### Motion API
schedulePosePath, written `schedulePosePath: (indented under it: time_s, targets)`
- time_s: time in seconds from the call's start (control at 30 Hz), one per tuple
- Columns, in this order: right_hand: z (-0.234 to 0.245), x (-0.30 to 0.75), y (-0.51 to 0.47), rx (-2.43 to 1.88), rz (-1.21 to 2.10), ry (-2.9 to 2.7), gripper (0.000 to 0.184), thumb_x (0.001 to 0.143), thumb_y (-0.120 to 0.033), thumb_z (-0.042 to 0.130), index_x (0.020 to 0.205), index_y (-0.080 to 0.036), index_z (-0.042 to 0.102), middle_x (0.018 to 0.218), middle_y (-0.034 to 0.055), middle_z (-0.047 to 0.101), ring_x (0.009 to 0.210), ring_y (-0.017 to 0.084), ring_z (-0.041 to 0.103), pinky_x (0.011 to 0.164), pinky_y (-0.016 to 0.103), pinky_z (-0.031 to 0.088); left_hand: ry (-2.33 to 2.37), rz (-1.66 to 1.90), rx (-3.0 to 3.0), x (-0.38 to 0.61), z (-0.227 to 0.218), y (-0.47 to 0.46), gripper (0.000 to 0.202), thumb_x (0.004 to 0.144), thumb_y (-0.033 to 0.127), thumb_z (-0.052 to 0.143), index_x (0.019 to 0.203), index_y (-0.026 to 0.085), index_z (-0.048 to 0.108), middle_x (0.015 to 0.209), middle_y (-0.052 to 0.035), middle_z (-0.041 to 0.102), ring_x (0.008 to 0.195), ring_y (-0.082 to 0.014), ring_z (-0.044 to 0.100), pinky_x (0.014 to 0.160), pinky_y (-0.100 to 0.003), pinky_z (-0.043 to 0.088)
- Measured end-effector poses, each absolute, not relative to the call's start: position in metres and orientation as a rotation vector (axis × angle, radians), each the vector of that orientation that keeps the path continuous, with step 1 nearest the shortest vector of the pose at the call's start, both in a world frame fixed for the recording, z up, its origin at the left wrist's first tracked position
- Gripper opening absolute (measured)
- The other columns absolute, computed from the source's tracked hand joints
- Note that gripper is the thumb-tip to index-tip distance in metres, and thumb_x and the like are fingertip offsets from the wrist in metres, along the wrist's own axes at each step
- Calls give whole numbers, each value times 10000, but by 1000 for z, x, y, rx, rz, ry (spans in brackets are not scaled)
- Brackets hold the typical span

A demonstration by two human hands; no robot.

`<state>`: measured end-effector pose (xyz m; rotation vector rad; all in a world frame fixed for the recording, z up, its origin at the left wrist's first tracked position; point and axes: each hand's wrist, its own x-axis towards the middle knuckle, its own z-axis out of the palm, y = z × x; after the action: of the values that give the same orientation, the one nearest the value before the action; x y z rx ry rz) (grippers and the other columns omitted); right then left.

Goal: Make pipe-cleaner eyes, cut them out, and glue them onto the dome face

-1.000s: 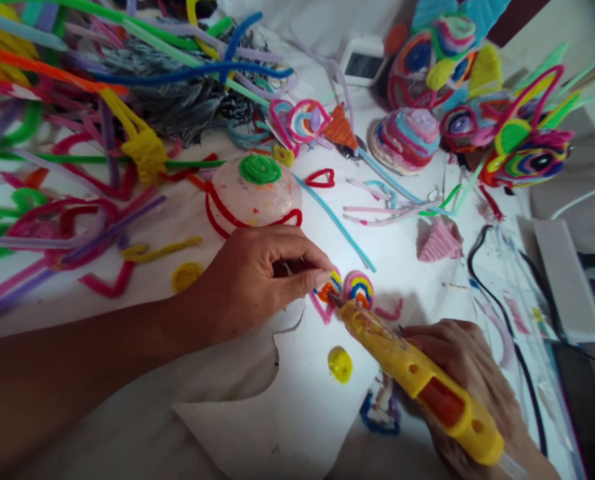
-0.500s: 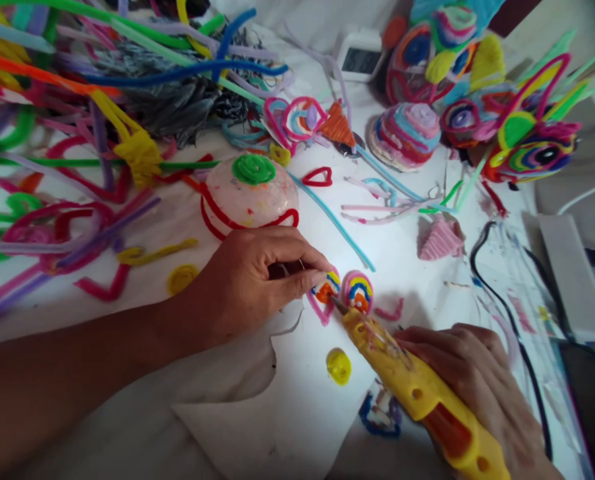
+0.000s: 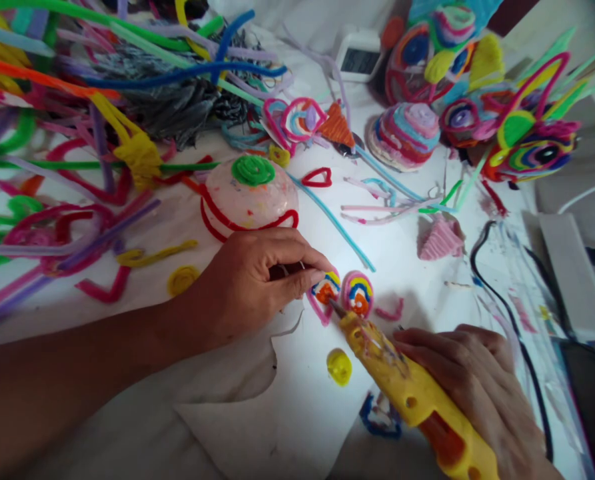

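The left hand [image 3: 250, 280] has thumb and forefinger pinched tight on a little rainbow coil [image 3: 326, 290], pressing it flat onto the sheet [image 3: 287, 407]. The right hand [image 3: 477, 387] is wrapped fully around a yellow glue gun [image 3: 407, 387], and the nozzle [image 3: 334, 308] touches the coil's lower edge, right under that pinch.

Just right of the pinch sits a second coil [image 3: 358, 293], touching or nearly touching the first; hard to tell which. Below the nozzle there's a yellow disc [image 3: 339, 366], and a blue loop [image 3: 377, 417] sits under the gun's body. Further up from the pinch is a pale dome [image 3: 250, 193] with a green swirl on top. The pile of pipe cleaners [image 3: 127, 100] is well off to the upper left.

The risky bit, probably: the fingertips are super close to the hot tip, so a small slip means a burn. Too much squeeze could also glue the coil to the sheet or string glue onto its neighbour. The black cord [image 3: 502, 313] by the right hand could snag too.
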<state>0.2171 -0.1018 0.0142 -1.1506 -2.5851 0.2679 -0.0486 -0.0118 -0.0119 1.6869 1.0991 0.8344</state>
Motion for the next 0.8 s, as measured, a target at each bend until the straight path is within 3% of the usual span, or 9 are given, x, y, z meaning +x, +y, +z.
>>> schedulePosePath:
  time_s: [0.47, 0.8]
  targets:
    - [10, 215, -100, -1216, 266, -2589, 243, 877, -133, 493, 1110, -68, 515, 1040, 146, 577, 883, 233, 524, 795, 428, 338, 1098, 819, 1722, -49, -14, -12, 142, 841, 204, 600, 892, 218, 731, 872, 6, 706, 722, -99, 627, 605, -159, 480]
    - [7, 217, -101, -1204, 178, -2586, 232, 855, -199, 544, 1080, -145, 524, 967, 91, 620, 799, 224, 562, 767, 411, 358, 1097, 815, 1727, -49, -14, -12, 147, 843, 206, 597, 903, 209, 731, 872, -1, 706, 701, -94, 618, 600, -162, 479]
